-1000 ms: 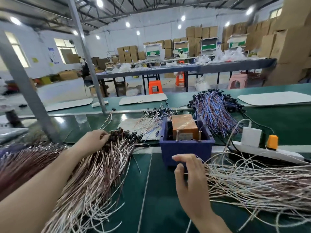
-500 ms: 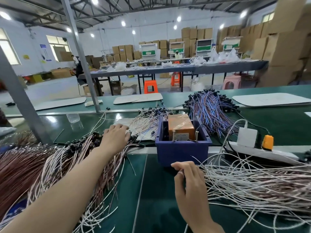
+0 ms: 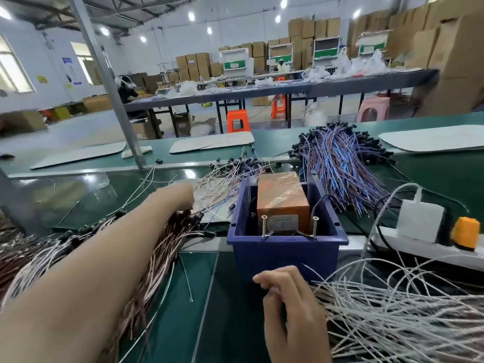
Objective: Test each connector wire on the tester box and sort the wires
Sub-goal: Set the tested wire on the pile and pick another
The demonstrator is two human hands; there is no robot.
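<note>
My left hand (image 3: 180, 197) and right hand (image 3: 290, 309) are bare. My left forearm (image 3: 104, 258) is bare along all its visible length, blurred toward the hand; my right wrist (image 3: 296, 347) is bare too.

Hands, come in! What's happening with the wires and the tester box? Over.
Left hand blurred, on the brown wire bundle. Right hand curled beside the white wires. Tester box untouched in blue bin. Nothing blocking it.

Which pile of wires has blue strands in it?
The far pile right of the blue bin. It alone shows blue and purple strands; the left hand rests on a brownish pile, the right hand lies beside a whitish pile.
</note>
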